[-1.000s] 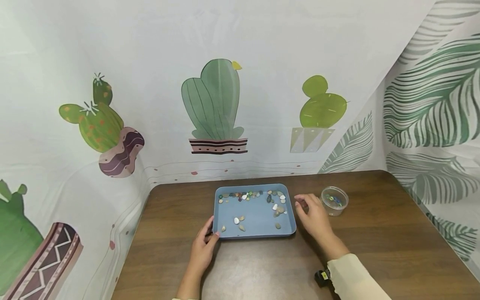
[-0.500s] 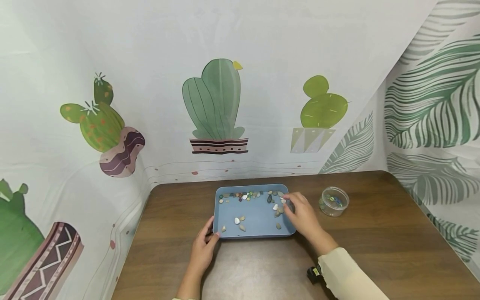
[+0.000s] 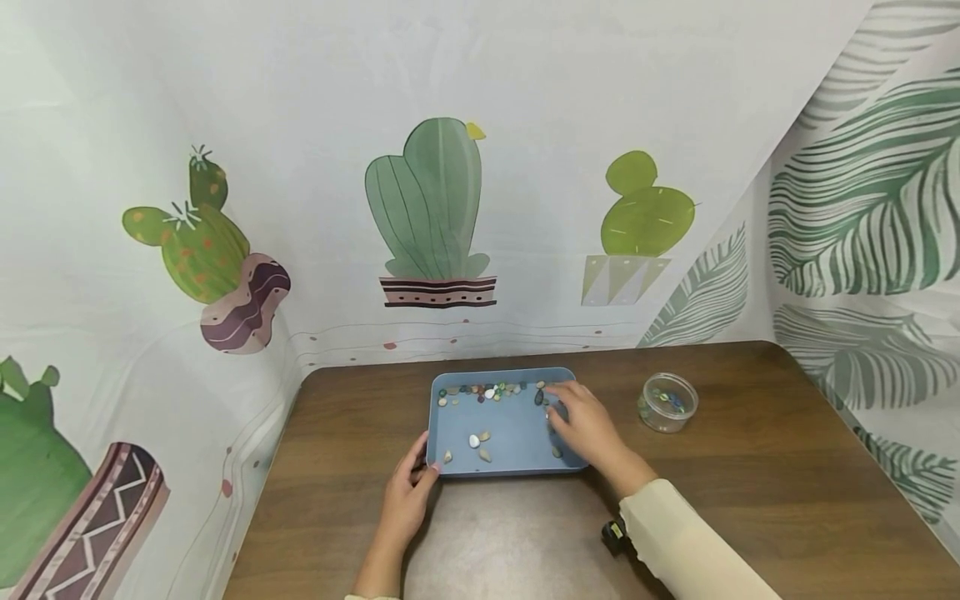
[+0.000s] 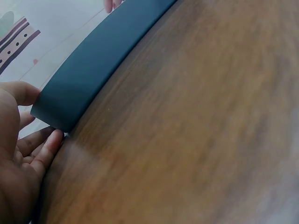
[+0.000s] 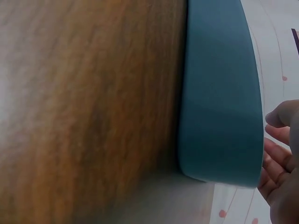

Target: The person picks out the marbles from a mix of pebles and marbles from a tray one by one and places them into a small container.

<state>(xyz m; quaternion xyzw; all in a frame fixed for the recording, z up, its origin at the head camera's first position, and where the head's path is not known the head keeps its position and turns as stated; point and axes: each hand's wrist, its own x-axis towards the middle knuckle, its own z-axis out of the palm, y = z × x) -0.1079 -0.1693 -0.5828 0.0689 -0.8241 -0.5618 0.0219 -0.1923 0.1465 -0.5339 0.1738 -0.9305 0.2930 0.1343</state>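
A shallow blue tray (image 3: 517, 437) lies on the table with small stones on it. My left hand (image 3: 405, 500) grips its front left corner, thumb at the rim and fingers against the side, as the left wrist view also shows. My right hand (image 3: 588, 425) reaches over the tray's right part, fingertips close to a dark stone (image 3: 539, 397). It covers most of the stones there. In the right wrist view the right thumb (image 5: 282, 114) stands apart from the loosely bent fingers, above the tray wall (image 5: 222, 102); no stone shows between them.
Several coloured stones (image 3: 490, 392) line the tray's back edge. A white stone (image 3: 474, 442) and a few tan ones lie towards the front left. To the right stands a round clear tub (image 3: 660, 423) with coloured pieces. A cactus-print cloth (image 3: 540, 325) hangs behind the table.
My right hand has moved left from between the tray and the tub to over the tray's right part, covering stones there. My left hand has stayed at the corner.
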